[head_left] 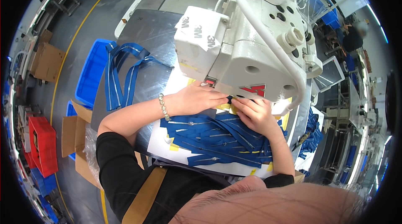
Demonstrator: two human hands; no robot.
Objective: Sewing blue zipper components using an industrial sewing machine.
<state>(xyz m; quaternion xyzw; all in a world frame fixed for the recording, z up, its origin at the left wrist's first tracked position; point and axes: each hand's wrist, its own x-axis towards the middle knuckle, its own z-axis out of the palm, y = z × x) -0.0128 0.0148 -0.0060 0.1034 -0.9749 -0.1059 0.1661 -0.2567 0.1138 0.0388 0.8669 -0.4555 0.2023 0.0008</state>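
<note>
Both my hands meet under the head of a white sewing machine (251, 62). My left hand (200, 99), with a beaded bracelet at the wrist, has its fingers pressed together at a small dark blue zipper end (229, 99). From the other side my right hand (256, 114) closes its bent fingers on that same piece. The machine head and my fingers hide most of it. Just below my hands, blue zippers (217, 136) with silvery teeth and metal sliders lie in an overlapping pile on a white sheet (161, 142) with yellow tape bits.
More blue zippers (125, 75) drape over the grey metal table (157, 27) at left. A blue bin (90, 73) and an open cardboard box (75, 132) stand beside it. At right are another zipper pile (310, 134), dark-handled snips (299, 141) and a screen (329, 74).
</note>
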